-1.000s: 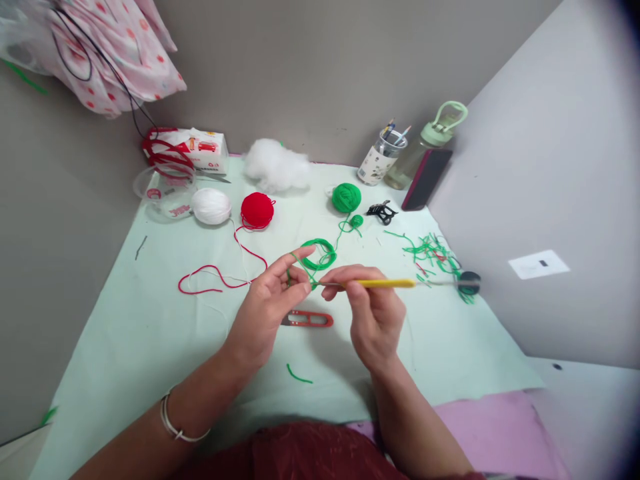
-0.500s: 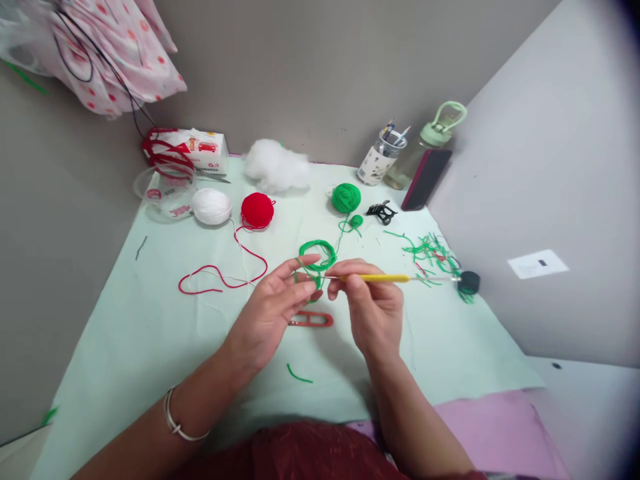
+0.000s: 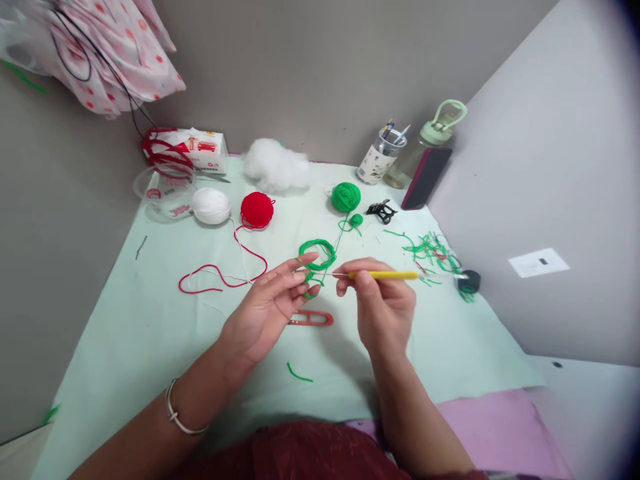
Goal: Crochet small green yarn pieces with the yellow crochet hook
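My left hand [image 3: 267,303] pinches a small green crochet piece [image 3: 311,280] between thumb and fingers, with green yarn running over the forefinger. In my right hand [image 3: 383,303] is a crochet hook [image 3: 385,275] with a yellow handle, its thin metal shaft pointing left to the green piece. A loose green yarn coil [image 3: 326,244] lies just beyond the fingertips, and a strand leads back to the green yarn ball [image 3: 346,197]. Partly under my left hand are orange-red thread snips [image 3: 320,319]. Nearer to me lies a short green yarn scrap [image 3: 299,375].
At the left are a white yarn ball [image 3: 211,206], a red yarn ball [image 3: 257,210] and a clear plastic tub [image 3: 165,200]. White stuffing [image 3: 277,167] sits at the back. On the right stand a pen cup [image 3: 377,163], a bottle [image 3: 435,137], a phone [image 3: 427,179] and yarn scraps [image 3: 427,250].
My right hand has moved a little to the right with the hook, and more of its metal shaft shows. My left fingers have shifted slightly around the green piece.
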A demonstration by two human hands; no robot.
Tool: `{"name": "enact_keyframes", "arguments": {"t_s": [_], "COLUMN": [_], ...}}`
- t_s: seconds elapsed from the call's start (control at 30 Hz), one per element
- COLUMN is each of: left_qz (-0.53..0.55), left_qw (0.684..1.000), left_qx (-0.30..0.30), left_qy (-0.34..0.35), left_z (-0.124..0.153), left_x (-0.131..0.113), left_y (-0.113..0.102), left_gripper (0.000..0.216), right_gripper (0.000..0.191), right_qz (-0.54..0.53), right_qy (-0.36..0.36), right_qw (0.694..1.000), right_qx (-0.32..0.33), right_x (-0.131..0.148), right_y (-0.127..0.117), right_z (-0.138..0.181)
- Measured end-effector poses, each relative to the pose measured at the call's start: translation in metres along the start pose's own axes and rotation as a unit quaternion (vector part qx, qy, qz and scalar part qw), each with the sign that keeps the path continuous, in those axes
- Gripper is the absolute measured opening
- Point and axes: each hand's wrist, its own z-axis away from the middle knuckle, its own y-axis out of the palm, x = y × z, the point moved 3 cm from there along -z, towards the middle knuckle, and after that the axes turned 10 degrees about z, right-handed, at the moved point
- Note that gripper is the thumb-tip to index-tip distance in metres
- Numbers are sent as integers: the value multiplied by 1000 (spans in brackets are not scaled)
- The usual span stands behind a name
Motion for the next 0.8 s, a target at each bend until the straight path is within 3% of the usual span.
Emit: {"name": "enact_keyframes", "arguments": {"t_s": [0.07,0.2,0.4,0.47,0.6,0.67,0.73,0.8], "left_qz": [-38,-115,-118,-119,-164,-168,-135,-83], "left_qw": [999,991,992,992,983,981,988,996], "left_qx": [4,29,48,47,17,11,18,27], "left_qy": [21,59,7,9,82,100,67,10], "left_z": [1,5,5,4,6,6,6,5], "left_x": [-1,0,-3,-6,-9,-7,-3,1], "left_y": [2,7,5,4,2,2,2,2], "left_gripper": [34,37,35,34,38,44,48,46], "right_gripper": [19,15,21,25,19,24,33,35], "right_qz": [-68,-62,-155,-138,34,153,240,250], "right_qy": [55,27,88,82,-45,-156,-239,-246], "right_qw": [996,997,981,984,998,975,940,936], "right_qx": [18,48,75,75,25,25,41,38], "right_x": [-2,1,-1,1,9,13,16,16], "right_y": [2,10,9,7,3,5,7,7], "right_z": [-3,-3,-6,-6,5,13,19,20]}}
